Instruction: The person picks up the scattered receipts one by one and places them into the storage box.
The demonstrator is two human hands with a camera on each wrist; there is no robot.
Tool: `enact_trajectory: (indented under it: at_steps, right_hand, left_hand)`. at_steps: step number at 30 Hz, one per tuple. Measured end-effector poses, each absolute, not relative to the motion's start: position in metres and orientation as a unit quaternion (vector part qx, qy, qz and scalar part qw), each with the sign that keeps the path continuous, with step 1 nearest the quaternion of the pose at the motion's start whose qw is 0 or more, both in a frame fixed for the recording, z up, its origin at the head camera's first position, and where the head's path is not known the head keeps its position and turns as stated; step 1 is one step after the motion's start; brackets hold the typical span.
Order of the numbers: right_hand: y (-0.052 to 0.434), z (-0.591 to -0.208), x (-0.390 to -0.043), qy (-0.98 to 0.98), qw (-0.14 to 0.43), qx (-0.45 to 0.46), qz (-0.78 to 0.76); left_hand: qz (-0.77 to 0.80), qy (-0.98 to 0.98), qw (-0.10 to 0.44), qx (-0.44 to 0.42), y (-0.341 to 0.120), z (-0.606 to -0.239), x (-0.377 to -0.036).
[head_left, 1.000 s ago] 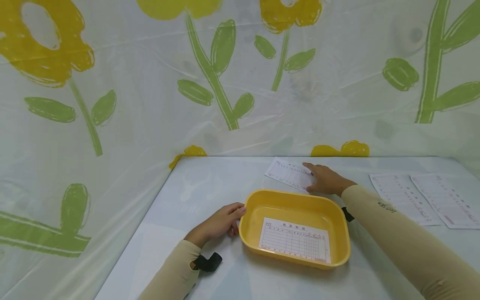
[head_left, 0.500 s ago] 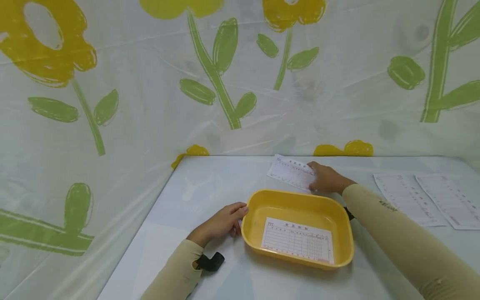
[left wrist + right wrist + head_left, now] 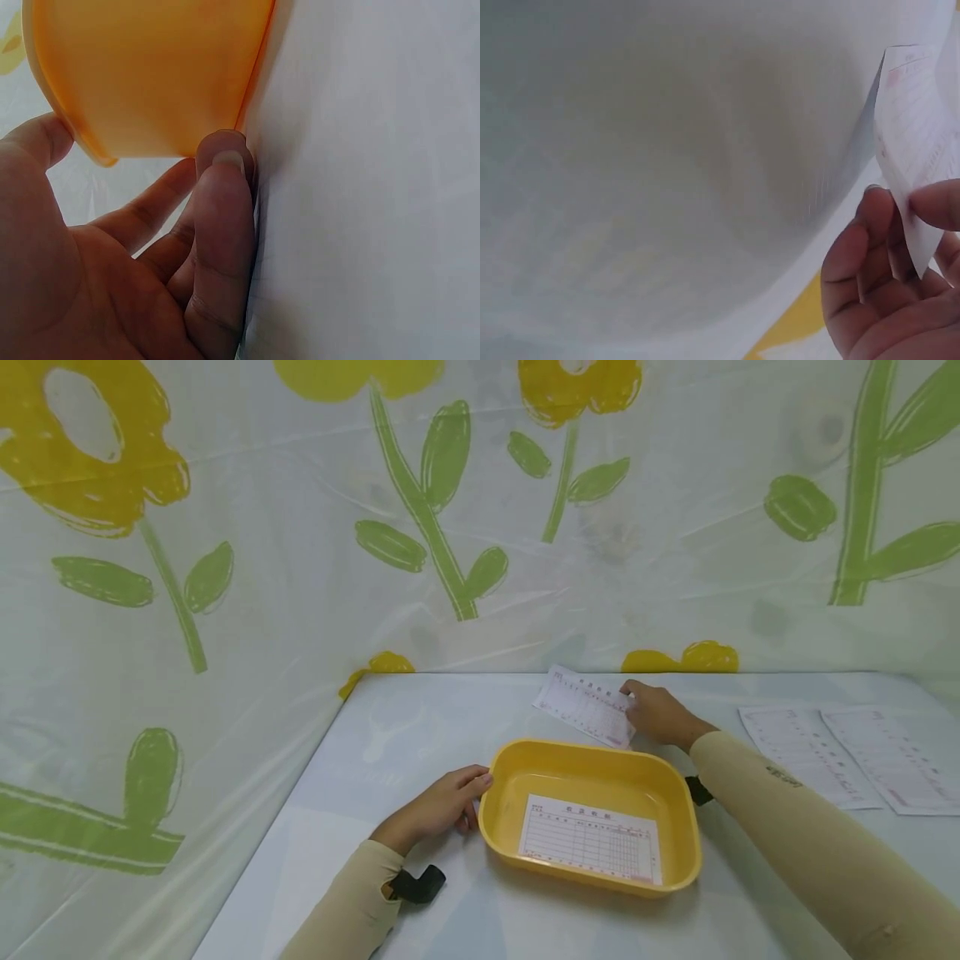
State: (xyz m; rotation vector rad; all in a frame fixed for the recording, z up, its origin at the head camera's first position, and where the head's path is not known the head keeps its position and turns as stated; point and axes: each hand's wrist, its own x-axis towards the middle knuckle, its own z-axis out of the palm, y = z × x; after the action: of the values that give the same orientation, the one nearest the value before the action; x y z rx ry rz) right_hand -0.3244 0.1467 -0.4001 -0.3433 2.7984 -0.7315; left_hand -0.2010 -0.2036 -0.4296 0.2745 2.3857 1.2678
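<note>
two walls of clear plastic sheeting printed with yellow flowers and green stems (image 3: 450, 527) fill the upper two thirds of the head view. below them the pale white table top (image 3: 420, 727) runs across the lower frame. the oval yellow plastic tray (image 3: 495, 827) sits at lower centre, with a white ruled form sheet (image 3: 588, 839) lying flat inside it. two more white printed sheets (image 3: 847, 756) lie side by side on the table at the right edge, well apart from the tray. the left hand (image 3: 442, 802) rests at the tray's left end, its fingers curled against the outer wall and under the rim, thumb on the rim. the right hand (image 3: 660, 714) is just above the tray, behind its far rim, pinching a small white printed slip (image 3: 585, 703) by its right end between thumb and fingers; the slip is tilted and lifted off the table.
</note>
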Motion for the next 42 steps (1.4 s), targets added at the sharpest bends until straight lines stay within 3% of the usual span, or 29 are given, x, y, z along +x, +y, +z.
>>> enact_trajectory:
  at_steps: [42]
  right_hand:
    - [0.169, -0.379, -0.282, 0.933, 0.023, -0.073, -0.351]
  left_hand:
    - [0.463, 0.854, 0.211, 0.105, -0.205, -0.432, -0.203]
